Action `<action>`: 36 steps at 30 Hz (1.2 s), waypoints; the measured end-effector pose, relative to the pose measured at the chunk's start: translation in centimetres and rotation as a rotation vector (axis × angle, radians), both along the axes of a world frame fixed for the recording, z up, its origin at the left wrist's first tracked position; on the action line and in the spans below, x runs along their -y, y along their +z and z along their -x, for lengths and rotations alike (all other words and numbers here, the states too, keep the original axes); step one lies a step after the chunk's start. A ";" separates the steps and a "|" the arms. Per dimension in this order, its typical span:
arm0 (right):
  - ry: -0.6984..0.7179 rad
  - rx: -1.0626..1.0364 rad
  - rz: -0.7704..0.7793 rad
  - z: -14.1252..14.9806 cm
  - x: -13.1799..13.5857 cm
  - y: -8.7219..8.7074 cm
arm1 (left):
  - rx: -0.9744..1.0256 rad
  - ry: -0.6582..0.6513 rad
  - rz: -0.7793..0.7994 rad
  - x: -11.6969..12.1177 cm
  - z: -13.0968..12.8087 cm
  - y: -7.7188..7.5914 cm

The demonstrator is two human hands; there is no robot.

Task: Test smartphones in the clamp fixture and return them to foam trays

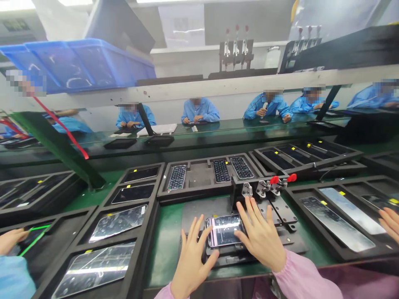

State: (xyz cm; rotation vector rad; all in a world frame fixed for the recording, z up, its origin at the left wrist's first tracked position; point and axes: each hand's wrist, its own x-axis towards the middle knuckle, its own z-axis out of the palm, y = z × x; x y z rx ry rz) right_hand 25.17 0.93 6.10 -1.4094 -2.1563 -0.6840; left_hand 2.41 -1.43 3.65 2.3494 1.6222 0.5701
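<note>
A smartphone [225, 232] with a lit screen and a pink-white stripe at its left end lies face up on a dark metal fixture [191, 207]. My left hand [193, 259] is open at the phone's left end, fingers spread, the index fingertip at the screen's edge. Over the right end reaches my right hand [264, 236], also open; its thumb is at the screen, and its other fingers stretch toward the clamps. Whether either hand presses on the phone, I cannot tell. Toggle clamps [263, 189] with red-tipped levers stand behind the right hand.
Black trays hold phones or glass panels at left [118, 220] and right [339, 220]. Another tray [199, 193] behind holds keypad-patterned panels. Co-workers' hands show at the left edge [12, 241] and right edge [392, 222]. A blue bin [81, 66] sits on the shelf above.
</note>
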 end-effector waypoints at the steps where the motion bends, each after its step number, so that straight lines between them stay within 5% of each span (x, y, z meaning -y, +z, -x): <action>1: 0.002 0.025 0.027 0.1 -0.3 -0.4 | -0.007 -0.005 -0.010 0.0 0.0 -0.2; 11: 0.194 -0.103 0.117 -2.6 0.0 1.7 | -0.005 0.012 -0.025 -0.1 -0.6 0.0; 18: 0.381 -0.337 0.022 -4.0 1.3 0.7 | 0.003 -0.060 -0.029 0.2 0.1 0.0; 36: 0.341 -0.527 -0.038 -4.0 2.5 -0.9 | 0.007 -0.074 -0.015 0.4 0.4 -0.4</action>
